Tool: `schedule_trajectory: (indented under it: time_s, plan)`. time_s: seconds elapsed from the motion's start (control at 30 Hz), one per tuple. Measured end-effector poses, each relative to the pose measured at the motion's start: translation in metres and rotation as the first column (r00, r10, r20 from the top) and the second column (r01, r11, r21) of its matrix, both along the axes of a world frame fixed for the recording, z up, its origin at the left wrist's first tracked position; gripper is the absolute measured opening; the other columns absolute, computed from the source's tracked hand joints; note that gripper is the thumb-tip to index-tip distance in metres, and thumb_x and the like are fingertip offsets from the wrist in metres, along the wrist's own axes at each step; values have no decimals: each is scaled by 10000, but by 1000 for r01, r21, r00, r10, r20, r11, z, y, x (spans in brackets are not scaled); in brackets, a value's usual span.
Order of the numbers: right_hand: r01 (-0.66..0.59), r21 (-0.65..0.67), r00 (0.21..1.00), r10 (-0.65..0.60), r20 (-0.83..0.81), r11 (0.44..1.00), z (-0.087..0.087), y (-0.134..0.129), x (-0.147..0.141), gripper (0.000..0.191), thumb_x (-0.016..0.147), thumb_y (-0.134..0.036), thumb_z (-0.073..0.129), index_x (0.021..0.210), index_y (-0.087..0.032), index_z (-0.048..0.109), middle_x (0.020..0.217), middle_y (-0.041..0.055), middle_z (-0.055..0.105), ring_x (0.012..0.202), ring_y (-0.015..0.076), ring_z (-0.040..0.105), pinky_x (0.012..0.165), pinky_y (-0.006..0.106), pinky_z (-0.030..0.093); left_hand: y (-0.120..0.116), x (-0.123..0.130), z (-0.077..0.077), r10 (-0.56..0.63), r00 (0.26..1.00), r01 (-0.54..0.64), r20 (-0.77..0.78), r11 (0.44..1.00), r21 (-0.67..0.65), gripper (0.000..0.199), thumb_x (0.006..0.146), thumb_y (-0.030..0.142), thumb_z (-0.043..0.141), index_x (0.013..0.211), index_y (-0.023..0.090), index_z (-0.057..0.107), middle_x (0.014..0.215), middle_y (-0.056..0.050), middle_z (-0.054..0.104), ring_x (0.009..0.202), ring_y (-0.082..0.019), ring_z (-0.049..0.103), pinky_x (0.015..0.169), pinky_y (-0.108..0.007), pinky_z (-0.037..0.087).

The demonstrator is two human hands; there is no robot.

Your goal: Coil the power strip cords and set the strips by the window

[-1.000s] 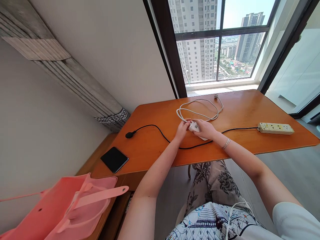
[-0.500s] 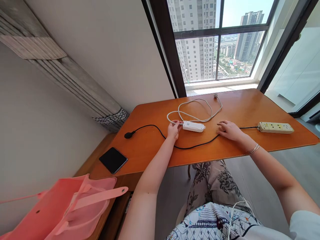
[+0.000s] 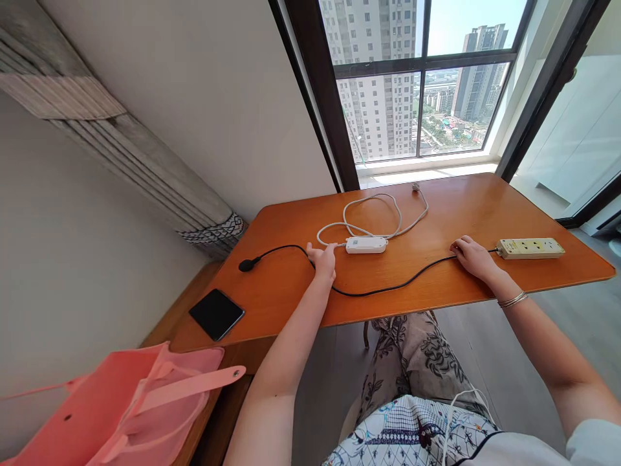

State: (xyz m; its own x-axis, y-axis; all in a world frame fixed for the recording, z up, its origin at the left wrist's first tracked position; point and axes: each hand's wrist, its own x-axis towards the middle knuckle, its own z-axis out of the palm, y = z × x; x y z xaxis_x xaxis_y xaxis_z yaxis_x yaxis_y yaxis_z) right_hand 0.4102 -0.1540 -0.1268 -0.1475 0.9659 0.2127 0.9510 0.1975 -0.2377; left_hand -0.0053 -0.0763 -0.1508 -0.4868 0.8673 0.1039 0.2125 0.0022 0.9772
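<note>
My left hand (image 3: 323, 262) is over the black cable (image 3: 378, 292), left of the white power strip (image 3: 366, 244), with its fingers apart and nothing visibly held. The white strip's cord (image 3: 398, 217) loops behind it to a plug (image 3: 416, 187) near the window side. My right hand (image 3: 471, 254) has its fingers closed on the black cable, close to the cream power strip (image 3: 531, 248) at the right. At the cable's other end, a black plug (image 3: 247, 265) lies on the table's left part.
A black phone or tablet (image 3: 216, 314) lies at the wooden table's (image 3: 286, 304) left edge. Beside it, lower left, is a pink bag (image 3: 121, 401). A window (image 3: 422, 110) stands behind the table.
My left hand has let go of the white strip's cord end and moved left and down. The right hand has slid right along the black cable, closer to the cream strip.
</note>
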Motion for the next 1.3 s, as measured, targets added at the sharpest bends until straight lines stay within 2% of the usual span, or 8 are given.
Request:
schedule_trajectory:
  time_s: [0.07, 0.17, 0.3, 0.43, 0.63, 0.8, 0.97, 1.3]
  plan:
    - [-66, 2, 997, 67, -38, 998, 0, -1, -5, 266, 988, -264, 445, 1003, -161, 690, 1093, 146, 656, 939, 232, 659, 864, 346, 517, -16, 8, 4, 99, 990, -90, -103, 992, 87, 467, 793, 220, 679, 1209, 232, 467, 1424, -147, 459, 1444, -289, 380, 1192, -457, 333]
    - [-193, -29, 981, 192, -27, 981, 3, -2, -8, 198, 916, -328, 593, 1004, -177, 687, 1076, 130, 673, 968, 256, 648, 913, 380, 501, -42, 27, 10, -159, 931, 239, -328, 946, 218, 366, 811, 198, 639, 1164, 217, 543, 1388, -136, 525, 1346, -283, 494, 1098, -448, 447]
    - [-239, -117, 971, 239, -14, 964, 5, -4, -9, 150, 899, -331, 617, 942, -196, 666, 997, 107, 701, 974, 271, 645, 901, 391, 491, -72, 55, 15, -551, 617, 698, -562, 713, 68, 253, 875, 240, 594, 1123, 199, 618, 1312, -122, 613, 1256, -270, 578, 1071, -470, 492]
    - [-225, -79, 974, 222, -43, 971, 5, -10, -14, 114, 918, -306, 572, 893, -205, 618, 1000, 114, 696, 938, 261, 642, 833, 367, 485, -91, 76, 16, -691, 385, 829, -611, 550, -100, 318, 887, 259, 619, 1196, 186, 619, 1350, -140, 611, 1281, -276, 583, 1128, -471, 465]
    - [-200, 17, 929, 195, -315, 980, 13, -23, -34, 164, 957, -363, 516, 954, -211, 580, 898, 66, 700, 744, 198, 611, 702, 315, 453, -105, 98, 25, -825, 390, 868, -410, 478, -136, 449, 905, 288, 606, 1336, 178, 542, 1258, -138, 673, 972, -207, 693, 915, -405, 573]
    - [-325, 129, 798, 345, -494, 937, 18, -27, -70, 177, 951, -350, 544, 1004, -197, 614, 937, 74, 709, 761, 183, 618, 722, 316, 490, -109, 118, 37, -888, 453, 889, -77, 457, -39, 487, 874, 363, 646, 1314, 188, 532, 1139, -103, 692, 781, -147, 681, 704, -300, 563]
    - [-435, 264, 716, 509, -478, 861, 17, -30, -98, 207, 979, -239, 487, 1137, -194, 614, 1062, 104, 699, 976, 204, 664, 848, 344, 529, -105, 126, 48, -840, 488, 863, 238, 505, 9, 418, 777, 522, 714, 943, 187, 528, 625, 79, 515, 431, -41, 372, 436, -185, 297]
    - [-208, 119, 977, 201, 70, 971, 7, -30, -63, 213, 983, -309, 565, 1086, -201, 716, 1096, 97, 757, 1082, 298, 644, 988, 455, 409, -96, 98, 71, -629, 621, 700, 468, 713, 29, 447, 646, 471, 804, 760, 204, 464, 491, 129, 298, 407, -22, 183, 424, -170, 97]
